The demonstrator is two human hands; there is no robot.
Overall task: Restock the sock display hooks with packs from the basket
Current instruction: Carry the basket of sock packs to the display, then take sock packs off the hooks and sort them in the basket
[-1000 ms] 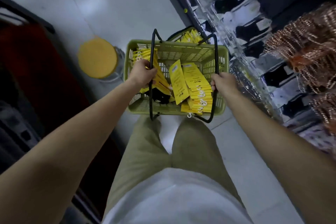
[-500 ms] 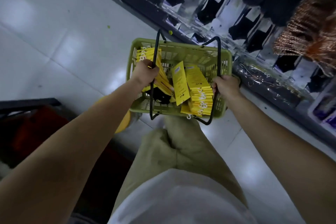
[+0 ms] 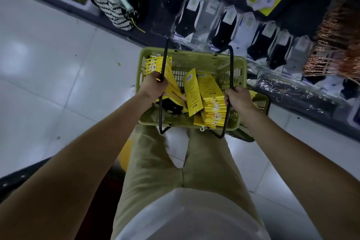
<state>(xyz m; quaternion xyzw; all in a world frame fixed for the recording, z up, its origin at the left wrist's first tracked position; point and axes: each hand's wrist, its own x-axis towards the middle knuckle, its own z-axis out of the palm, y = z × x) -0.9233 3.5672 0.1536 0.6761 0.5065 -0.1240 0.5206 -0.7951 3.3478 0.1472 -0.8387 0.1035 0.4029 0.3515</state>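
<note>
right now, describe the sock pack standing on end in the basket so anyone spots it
Find the green basket below the hanging socks. In its middle one yellow pack stands nearly upright. The stack right of it lies flat; the fan left of it leans.

Left hand [image 3: 153, 86]: fingers are curled, left handle [image 3: 165, 52] is gripped. Right hand [image 3: 237, 99]: fingers are curled, right handle [image 3: 231, 68] is gripped. Both bare forearms are extended forward and downward, converging slightly.
</note>
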